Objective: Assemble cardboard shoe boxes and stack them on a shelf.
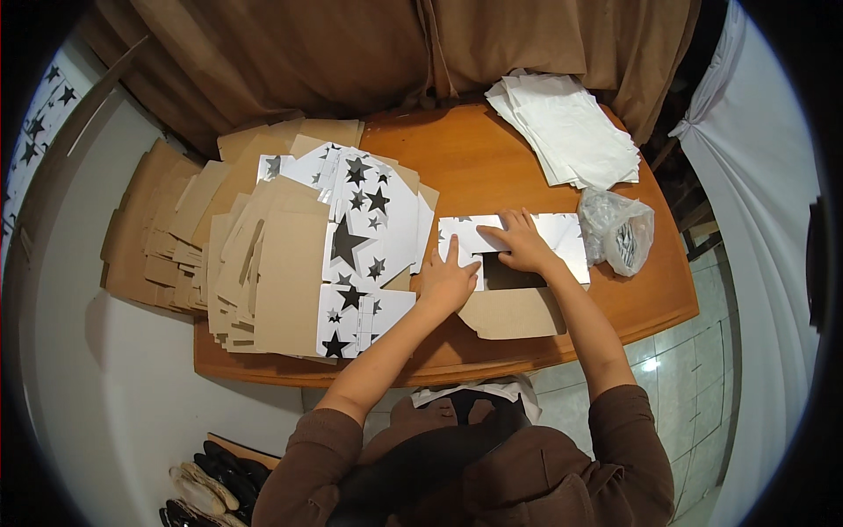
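In front of me on the table lies a partly folded cardboard box (569, 256), white with dark stars outside. A plain brown flap (514, 314) spreads from its near side, and a dark opening shows between that flap and the white panel. My left hand (450, 283) rests at the box's left end, index finger stretched out over the white panel. My right hand (524, 246) lies on the white panel toward the far side, fingers spread. Both hands press on the cardboard rather than wrapping round it.
Flat box blanks with stars (378, 230) and brown backs (290, 272) pile up on the left, more brown cardboard (145, 233) behind. White sheets (566, 132) sit at the far right, near a clear plastic bag (625, 230). The wooden table (421, 140) meets a brown curtain (342, 53).
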`<state>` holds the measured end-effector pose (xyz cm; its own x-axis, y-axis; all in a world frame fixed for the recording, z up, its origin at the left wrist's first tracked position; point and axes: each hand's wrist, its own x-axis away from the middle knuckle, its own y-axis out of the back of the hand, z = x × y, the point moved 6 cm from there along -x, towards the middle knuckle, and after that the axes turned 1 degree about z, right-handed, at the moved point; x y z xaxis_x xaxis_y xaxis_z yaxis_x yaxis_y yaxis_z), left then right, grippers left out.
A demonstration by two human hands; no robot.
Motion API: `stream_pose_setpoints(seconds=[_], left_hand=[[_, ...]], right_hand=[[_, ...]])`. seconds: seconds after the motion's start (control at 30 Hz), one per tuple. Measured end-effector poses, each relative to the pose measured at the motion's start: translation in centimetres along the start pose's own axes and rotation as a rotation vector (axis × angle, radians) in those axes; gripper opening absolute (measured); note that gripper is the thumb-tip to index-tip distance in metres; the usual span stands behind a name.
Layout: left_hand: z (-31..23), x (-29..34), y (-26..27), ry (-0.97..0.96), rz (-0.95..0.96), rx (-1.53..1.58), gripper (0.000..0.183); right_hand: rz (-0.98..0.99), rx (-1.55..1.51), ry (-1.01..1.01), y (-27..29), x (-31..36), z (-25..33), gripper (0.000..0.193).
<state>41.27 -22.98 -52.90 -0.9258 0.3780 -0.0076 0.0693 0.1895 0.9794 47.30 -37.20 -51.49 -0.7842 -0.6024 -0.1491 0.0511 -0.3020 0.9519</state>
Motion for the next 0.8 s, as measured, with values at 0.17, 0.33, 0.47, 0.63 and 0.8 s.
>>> stream_pose_setpoints(seconds=[0.17,0.33,0.47,0.63,0.8], left_hand=[[0.5,-0.3,-1.2,0.064,-0.207,0.062,0.050],[1.0,-0.8,-0.9,0.160,-0.361,0.416,0.075],[-0.5,-0.8,0.1,0.303,-0.270,0.100,0.093],[0.0,-1.1,0.3,0.391,-0.272,0.320,0.098],[-0.1,-0.8,0.1,0.447,-0.281,0.284,0.095]], right_hand=[[0.012,-0.016,-0.030,0.2,-0.1,0.1,0.064],[-0.008,-0.051,-0.015,0.1,0.0,0.0,0.063],[-0.006,-0.050,-0.021,-0.1,0.2,-0.1,0.063],[-0.010,-0.072,0.004,0.0,0.3,0.1,0.059],[-0.030,-0.044,0.059,0.3,0.6,0.0,0.058]])
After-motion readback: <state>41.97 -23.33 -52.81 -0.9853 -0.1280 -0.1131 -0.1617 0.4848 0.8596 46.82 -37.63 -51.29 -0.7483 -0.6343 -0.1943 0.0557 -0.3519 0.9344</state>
